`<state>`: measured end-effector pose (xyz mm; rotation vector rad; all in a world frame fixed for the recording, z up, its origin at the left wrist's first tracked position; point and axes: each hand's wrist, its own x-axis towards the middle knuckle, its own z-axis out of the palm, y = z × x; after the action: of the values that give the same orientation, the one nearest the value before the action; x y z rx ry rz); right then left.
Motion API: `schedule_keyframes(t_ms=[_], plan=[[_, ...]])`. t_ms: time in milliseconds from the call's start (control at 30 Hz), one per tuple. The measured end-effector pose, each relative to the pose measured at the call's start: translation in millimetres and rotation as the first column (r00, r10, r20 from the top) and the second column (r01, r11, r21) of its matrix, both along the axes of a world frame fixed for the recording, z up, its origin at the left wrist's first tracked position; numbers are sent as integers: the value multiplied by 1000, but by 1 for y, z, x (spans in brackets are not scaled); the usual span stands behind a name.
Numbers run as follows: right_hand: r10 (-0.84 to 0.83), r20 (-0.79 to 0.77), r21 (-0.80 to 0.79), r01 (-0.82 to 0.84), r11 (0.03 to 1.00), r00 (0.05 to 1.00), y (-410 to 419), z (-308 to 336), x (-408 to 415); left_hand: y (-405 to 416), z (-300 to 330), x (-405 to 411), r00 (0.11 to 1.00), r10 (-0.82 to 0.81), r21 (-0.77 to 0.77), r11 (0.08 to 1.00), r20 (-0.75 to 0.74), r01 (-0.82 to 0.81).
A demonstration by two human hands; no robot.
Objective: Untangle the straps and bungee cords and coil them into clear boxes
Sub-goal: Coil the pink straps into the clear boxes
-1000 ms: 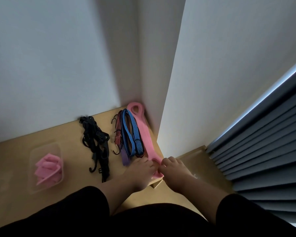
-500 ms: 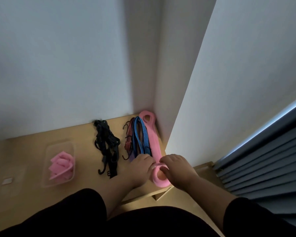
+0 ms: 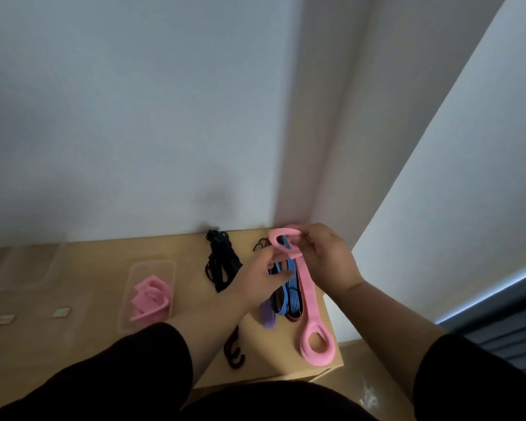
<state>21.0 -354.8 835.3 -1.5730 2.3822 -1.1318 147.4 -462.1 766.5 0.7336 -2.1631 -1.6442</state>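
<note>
Lying nearest, the pink strap's [image 3: 308, 294] lower loop rests at the wooden tabletop's [image 3: 82, 299] corner. Right hand [image 3: 328, 262] pinches its raised upper loop; left hand [image 3: 261, 276] hovers alongside, fingers loosely spread, holding nothing I can see. Blue bungee cord [image 3: 290, 287] beneath, black straps [image 3: 220, 264] behind, clear box [image 3: 148, 294] with folded pink strap leftward.

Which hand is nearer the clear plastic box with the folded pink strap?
Left. The left hand is right of the clear plastic box, past the black cords. The right hand is farther right, holding the long pink strap.
</note>
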Motion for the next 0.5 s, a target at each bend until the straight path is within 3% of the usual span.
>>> schedule_keyframes(t_ms=[267,500], plan=[[40,-50,-210,-49,976,998,-38,61,38,-24,40,18,986,111,-84,989,-123,-122],[86,14,-280,-78,957,996,-64,86,65,-40,71,47,979,104,-40,993,-178,-113]])
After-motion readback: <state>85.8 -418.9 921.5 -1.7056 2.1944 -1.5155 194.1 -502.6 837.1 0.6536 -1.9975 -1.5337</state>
